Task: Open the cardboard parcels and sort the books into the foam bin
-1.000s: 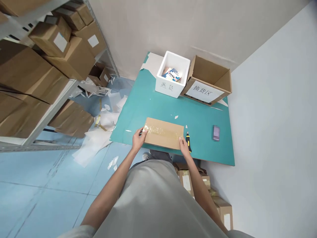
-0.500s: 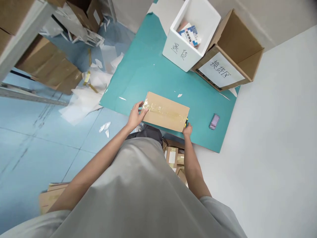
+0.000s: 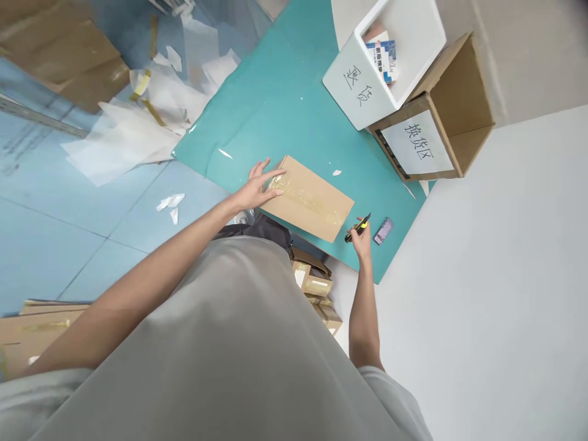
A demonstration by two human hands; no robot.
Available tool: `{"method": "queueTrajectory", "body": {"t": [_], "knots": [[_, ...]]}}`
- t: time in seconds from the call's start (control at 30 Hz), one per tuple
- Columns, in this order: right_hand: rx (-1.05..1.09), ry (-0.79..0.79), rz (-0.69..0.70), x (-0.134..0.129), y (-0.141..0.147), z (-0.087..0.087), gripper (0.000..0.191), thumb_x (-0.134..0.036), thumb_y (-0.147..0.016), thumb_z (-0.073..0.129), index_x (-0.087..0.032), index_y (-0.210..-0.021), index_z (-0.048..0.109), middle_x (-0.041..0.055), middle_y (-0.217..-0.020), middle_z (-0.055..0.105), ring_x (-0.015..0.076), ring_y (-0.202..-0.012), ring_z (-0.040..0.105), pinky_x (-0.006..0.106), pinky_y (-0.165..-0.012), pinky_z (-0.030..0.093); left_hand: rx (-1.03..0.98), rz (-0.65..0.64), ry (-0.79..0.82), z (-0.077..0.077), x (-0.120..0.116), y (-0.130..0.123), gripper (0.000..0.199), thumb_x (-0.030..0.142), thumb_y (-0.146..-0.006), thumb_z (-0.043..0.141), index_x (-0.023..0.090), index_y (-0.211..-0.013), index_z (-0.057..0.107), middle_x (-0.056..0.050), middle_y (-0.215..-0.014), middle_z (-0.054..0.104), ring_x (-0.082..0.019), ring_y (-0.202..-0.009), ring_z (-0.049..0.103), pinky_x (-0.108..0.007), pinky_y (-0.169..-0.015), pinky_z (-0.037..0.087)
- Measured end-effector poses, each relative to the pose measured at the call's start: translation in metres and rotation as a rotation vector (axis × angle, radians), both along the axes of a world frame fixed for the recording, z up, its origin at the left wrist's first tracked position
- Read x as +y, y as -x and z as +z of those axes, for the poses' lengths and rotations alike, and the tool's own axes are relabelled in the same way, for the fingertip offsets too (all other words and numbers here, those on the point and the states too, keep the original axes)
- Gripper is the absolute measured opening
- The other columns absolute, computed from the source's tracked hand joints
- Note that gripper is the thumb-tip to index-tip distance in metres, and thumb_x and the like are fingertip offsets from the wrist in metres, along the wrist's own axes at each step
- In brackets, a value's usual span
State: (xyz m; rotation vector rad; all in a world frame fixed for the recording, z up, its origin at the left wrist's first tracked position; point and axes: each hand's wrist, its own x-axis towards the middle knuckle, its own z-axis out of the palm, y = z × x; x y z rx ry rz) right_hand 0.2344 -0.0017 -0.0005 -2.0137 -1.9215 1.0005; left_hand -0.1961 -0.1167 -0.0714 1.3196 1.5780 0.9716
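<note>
A taped brown cardboard box (image 3: 312, 199) lies near the front edge of the green-topped table (image 3: 275, 116). My left hand (image 3: 258, 187) rests on the box's left end, fingers spread, thumb and a finger on its top. To the right of the box, my right hand (image 3: 361, 237) is closed round a black and yellow utility knife (image 3: 357, 228), whose tip points up and right, apart from the box. A phone-like object (image 3: 383, 231), blurred out, lies on the table just right of that hand.
At the table's back stand a white bin (image 3: 358, 86) with printed packets inside and an open carton (image 3: 420, 144) with a paper label. White sheets (image 3: 114, 135) litter the floor at left. Small boxes (image 3: 316, 285) sit below the table's front edge.
My right hand has drawn away from the box with the knife, which now shows fully. My left hand has shifted further over the box's left end, fingers more spread. The view has turned.
</note>
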Motion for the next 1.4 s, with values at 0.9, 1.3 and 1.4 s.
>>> {"method": "queueTrajectory", "body": {"t": [0.9,1.3,1.4], "knots": [[-0.316,0.115,1.16,0.023,0.254,0.07,0.046,-0.049,-0.116,0.032,-0.02,-0.135,0.063,0.011,-0.107,0.078,0.0252,-0.087,0.069,0.031,-0.08,0.044,-0.234,0.024,0.013,-0.001,0.008,0.003,0.091,0.08,-0.085,0.072,0.03,-0.16,0.056,-0.014,-0.175,0.036,-0.038,-0.166,0.025,-0.055,-0.133,0.024],[-0.521,0.05,1.139,0.011,0.257,0.075,0.047,-0.05,-0.115,0.037,-0.018,-0.139,0.061,0.0164,-0.103,0.078,0.0303,-0.091,0.073,0.035,-0.081,0.049,-0.282,0.048,-0.007,0.0,0.006,0.001,0.096,0.082,-0.083,0.072,0.027,-0.16,0.057,-0.014,-0.17,0.043,-0.038,-0.162,0.034,-0.05,-0.132,0.03],[-0.597,0.043,1.162,0.011,0.251,0.075,0.046,-0.046,-0.116,0.036,-0.017,-0.14,0.061,0.0176,-0.106,0.078,0.0314,-0.096,0.073,0.037,-0.084,0.05,-0.307,0.059,-0.017,-0.003,0.007,0.0,0.094,0.081,-0.082,0.075,0.029,-0.159,0.058,-0.013,-0.169,0.046,-0.037,-0.16,0.038,-0.049,-0.132,0.032]]}}
